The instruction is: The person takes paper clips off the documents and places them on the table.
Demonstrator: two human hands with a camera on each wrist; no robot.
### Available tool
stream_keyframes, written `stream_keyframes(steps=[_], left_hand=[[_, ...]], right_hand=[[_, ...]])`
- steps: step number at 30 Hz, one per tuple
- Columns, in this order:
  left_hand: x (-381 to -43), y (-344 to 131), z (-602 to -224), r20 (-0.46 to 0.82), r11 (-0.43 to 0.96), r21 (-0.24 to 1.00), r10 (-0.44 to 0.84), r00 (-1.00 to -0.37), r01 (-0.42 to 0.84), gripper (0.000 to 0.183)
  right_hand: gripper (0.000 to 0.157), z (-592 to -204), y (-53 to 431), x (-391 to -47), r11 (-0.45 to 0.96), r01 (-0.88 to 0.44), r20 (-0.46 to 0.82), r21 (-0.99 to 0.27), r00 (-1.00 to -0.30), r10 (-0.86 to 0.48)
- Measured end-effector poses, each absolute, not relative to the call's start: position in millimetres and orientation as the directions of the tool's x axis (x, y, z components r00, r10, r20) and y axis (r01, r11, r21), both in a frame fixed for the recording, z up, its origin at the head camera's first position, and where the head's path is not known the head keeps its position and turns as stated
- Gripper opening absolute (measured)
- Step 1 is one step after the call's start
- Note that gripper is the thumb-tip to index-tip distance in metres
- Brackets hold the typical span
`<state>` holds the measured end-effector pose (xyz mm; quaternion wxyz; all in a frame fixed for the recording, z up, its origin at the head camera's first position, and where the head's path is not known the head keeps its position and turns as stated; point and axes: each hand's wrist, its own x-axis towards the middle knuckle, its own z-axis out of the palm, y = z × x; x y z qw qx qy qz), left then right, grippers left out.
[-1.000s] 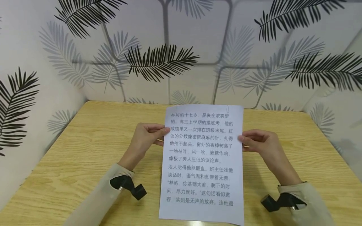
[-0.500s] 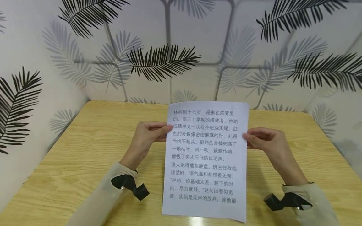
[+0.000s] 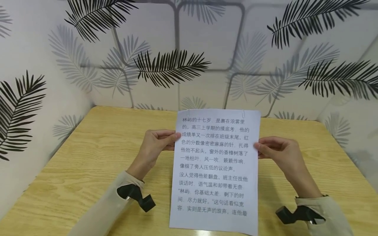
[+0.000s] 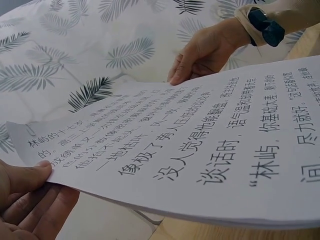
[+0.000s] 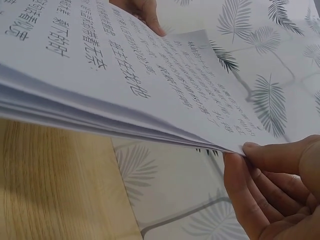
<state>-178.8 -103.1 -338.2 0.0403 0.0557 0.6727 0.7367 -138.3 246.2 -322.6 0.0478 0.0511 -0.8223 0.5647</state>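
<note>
A stack of printed paper sheets (image 3: 217,170) is held up above the table, its lines of Chinese text facing the head camera. My left hand (image 3: 156,147) pinches the left edge, thumb on the front and fingers behind. On the opposite edge, my right hand (image 3: 280,154) pinches in the same manner. Several layered sheets (image 5: 125,120) show along the edge in the right wrist view. Near the top edge are what look like paper clips, one of them a clip (image 4: 31,130) in the left wrist view.
Below the sheets lies a light wood-grain table (image 3: 97,157). A pale wall (image 3: 203,39) with a dark and grey leaf print rises behind it. Both sleeves carry a black wrist device, such as the left device (image 3: 136,196).
Compared with a second ago, the paper stack and both hands sit slightly further right in the head view. Over the last half second they shift slightly lower. Both grips stay the same.
</note>
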Motion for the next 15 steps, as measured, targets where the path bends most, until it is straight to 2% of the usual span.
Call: stream_keyframes(steps=[7,15], left_hand=[[-176.1,-105.7,-340.8,0.029,-0.064,0.998,0.158,-0.987,0.019,0.027],[-176.4,-104.2,-340.4,0.048,-0.077,0.996,0.146,-0.988,0.037,0.029]], right_hand=[[0.022,-325.2,247.7,-138.1,0.343,-0.126,0.114,-0.931,-0.992,-0.054],[0.014,-320.0,249.6,-138.7,0.303,-0.15,0.131,-0.941,-0.988,-0.08]])
